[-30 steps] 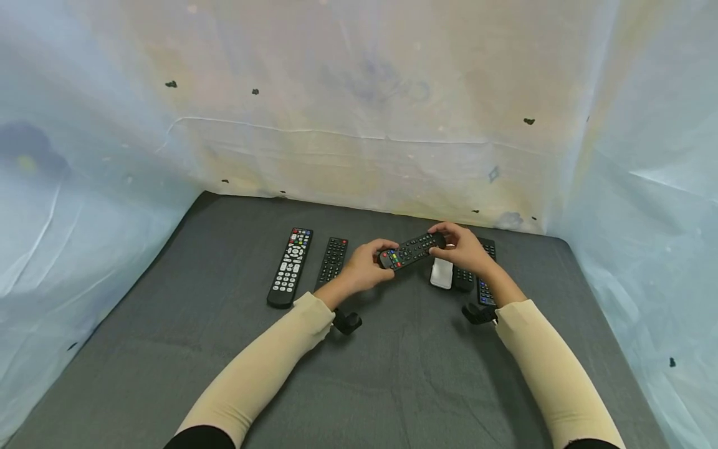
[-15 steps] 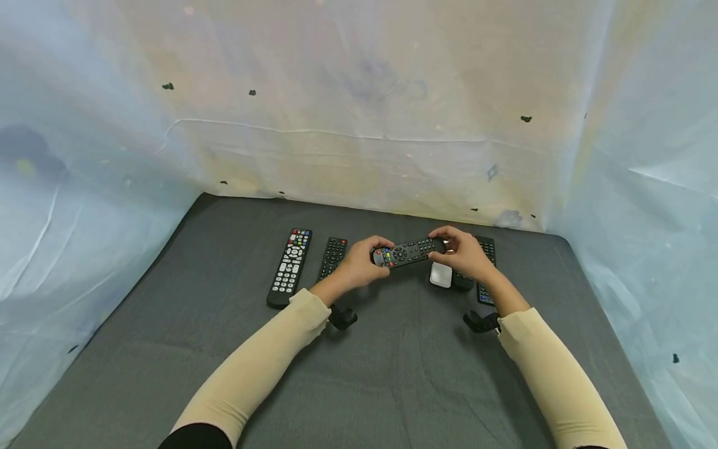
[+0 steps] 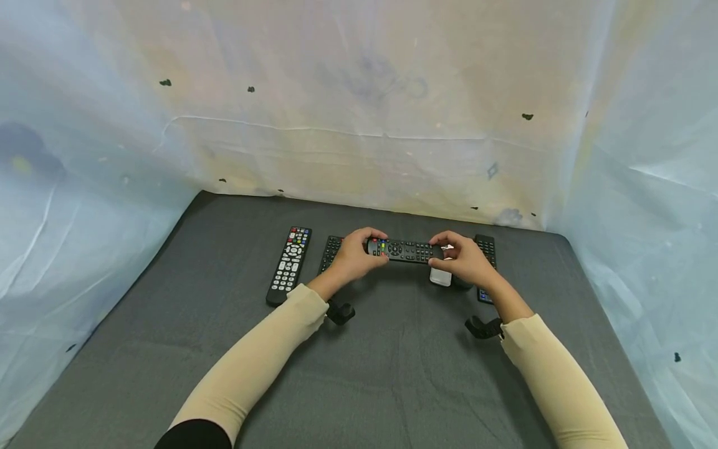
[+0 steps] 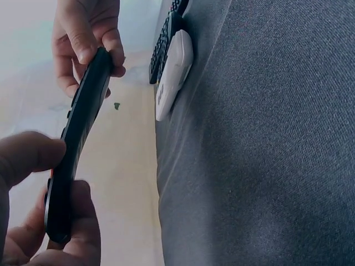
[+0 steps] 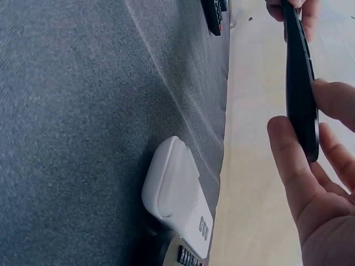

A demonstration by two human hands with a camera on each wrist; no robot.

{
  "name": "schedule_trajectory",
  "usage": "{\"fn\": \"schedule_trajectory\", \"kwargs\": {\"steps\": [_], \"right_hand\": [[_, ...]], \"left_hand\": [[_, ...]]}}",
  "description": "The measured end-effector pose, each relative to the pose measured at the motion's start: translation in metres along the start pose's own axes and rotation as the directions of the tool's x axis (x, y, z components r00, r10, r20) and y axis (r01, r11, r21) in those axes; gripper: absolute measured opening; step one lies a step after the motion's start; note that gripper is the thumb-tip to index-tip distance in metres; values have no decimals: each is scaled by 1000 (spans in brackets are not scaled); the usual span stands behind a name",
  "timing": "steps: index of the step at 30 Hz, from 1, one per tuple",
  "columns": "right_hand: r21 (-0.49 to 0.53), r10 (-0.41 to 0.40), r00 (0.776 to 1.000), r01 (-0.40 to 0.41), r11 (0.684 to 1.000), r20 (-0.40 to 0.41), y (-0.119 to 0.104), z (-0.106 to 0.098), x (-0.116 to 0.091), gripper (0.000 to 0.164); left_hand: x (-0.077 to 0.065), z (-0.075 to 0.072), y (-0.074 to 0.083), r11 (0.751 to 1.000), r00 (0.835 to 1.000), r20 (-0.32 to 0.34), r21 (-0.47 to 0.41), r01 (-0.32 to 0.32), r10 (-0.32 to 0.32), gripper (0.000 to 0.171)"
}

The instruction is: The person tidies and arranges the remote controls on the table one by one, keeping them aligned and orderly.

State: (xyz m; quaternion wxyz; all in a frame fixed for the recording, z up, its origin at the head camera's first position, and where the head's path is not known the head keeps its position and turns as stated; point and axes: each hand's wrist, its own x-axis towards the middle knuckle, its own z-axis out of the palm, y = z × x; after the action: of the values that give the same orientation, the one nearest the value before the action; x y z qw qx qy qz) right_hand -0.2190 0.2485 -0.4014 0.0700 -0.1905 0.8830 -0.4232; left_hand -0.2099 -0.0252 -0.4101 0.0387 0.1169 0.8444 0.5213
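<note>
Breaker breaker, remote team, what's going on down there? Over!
Left grip, right grip: each holding one end of a black remote. Remote: held above the grey surface. In the way: nothing seen; white device lies near right grip. Over.

Five black remotes (image 3: 406, 251), one white remote (image 5: 175, 188), two hands (image 3: 352, 255), two pale sleeves (image 3: 255, 355)
</note>
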Motion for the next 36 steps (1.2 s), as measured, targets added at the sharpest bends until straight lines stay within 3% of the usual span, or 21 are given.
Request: {"fn": "schedule_trajectory", "kwargs": {"steps": [6, 11, 17, 21, 28, 36], "right_hand": [[45, 30, 999, -32, 998, 43, -2, 3, -2, 38], [63, 3, 997, -8, 998, 79, -3, 6, -3, 37], [45, -50, 995, 46, 998, 86, -4, 10, -3, 35], [30, -34, 995, 31, 999, 92, -3, 13, -3, 35], [65, -57, 990, 49, 997, 131, -3, 17, -1, 31], [139, -82, 979, 57, 989, 188, -6, 24, 0, 28]], "left_hand": [[2, 0, 0, 999, 998, -60, 1, 37, -37, 38], [3, -1, 0, 1000, 995, -92, 10, 23, -22, 43], [6, 1, 0, 998, 994, -102, -48, 28, -33, 44], [9, 5, 1, 996, 992, -113, -71, 51, -59, 43], [13, 9, 1, 999, 986, -159, -14, 53, -54, 41], [17, 6, 3, 997, 990, -141, 67, 27, -17, 38]]}}
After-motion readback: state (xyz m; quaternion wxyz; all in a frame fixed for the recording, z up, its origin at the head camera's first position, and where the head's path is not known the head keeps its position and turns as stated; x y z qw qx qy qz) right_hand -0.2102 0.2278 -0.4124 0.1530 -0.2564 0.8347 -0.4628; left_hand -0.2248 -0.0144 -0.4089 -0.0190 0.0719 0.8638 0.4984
